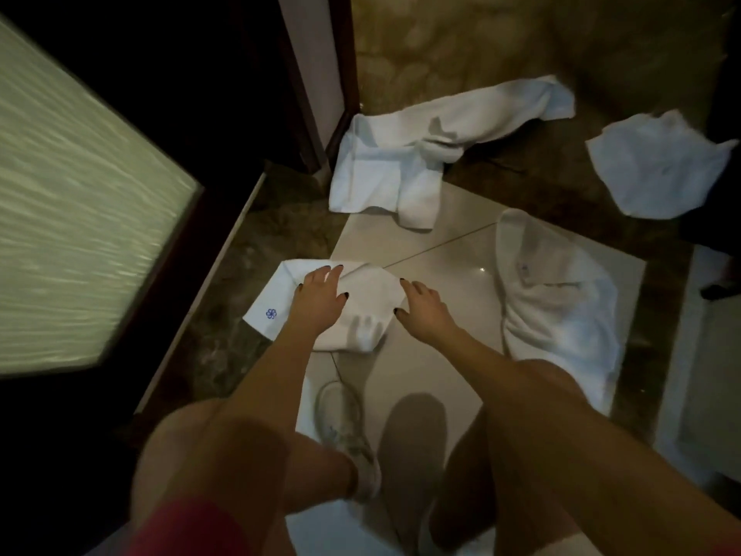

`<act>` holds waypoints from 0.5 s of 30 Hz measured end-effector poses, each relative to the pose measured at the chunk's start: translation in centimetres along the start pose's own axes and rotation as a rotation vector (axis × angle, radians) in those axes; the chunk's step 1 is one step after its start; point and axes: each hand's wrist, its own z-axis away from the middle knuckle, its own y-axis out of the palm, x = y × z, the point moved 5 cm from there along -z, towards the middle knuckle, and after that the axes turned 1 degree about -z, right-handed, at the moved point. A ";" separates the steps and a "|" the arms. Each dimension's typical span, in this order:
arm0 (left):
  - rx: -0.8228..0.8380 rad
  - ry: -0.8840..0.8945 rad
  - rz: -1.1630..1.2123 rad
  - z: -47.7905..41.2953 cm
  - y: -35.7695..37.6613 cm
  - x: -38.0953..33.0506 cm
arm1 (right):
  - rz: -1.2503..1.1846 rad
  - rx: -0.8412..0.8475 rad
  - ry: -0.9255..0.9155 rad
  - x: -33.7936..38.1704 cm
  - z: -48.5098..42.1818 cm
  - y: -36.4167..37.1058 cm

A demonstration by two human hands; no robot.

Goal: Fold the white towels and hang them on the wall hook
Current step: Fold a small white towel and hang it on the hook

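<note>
The job is at an early stage: the person crouches over one small towel (371,292) on the pale glossy floor tile (441,250), partly folded, its corner with a blue flower mark poking out to the left. The left hand (318,292) lies flat on top with fingers spread. The right hand (425,311) rests with straight fingers on the towel's right edge, apart from the left and gripping nothing. Three more wait unfolded: a long rumpled towel (401,154) by the door frame, a crumpled square towel (657,166) far right on the dark marbled floor, and a thick towel (557,311) bunched beside the right knee. All look like soft, limp terry cloth. No hook is in view, so I judge that all the hanging is still to do.
</note>
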 end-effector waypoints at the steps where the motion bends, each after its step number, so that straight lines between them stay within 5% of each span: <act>1: -0.021 -0.005 0.015 -2.1 1.5 1.1 | 0.001 -0.012 0.001 -0.6 -2.3 1.4; 15: -0.282 -0.199 -0.060 -13.9 13.2 10.0 | 0.001 -0.257 0.004 -5.1 -18.3 11.6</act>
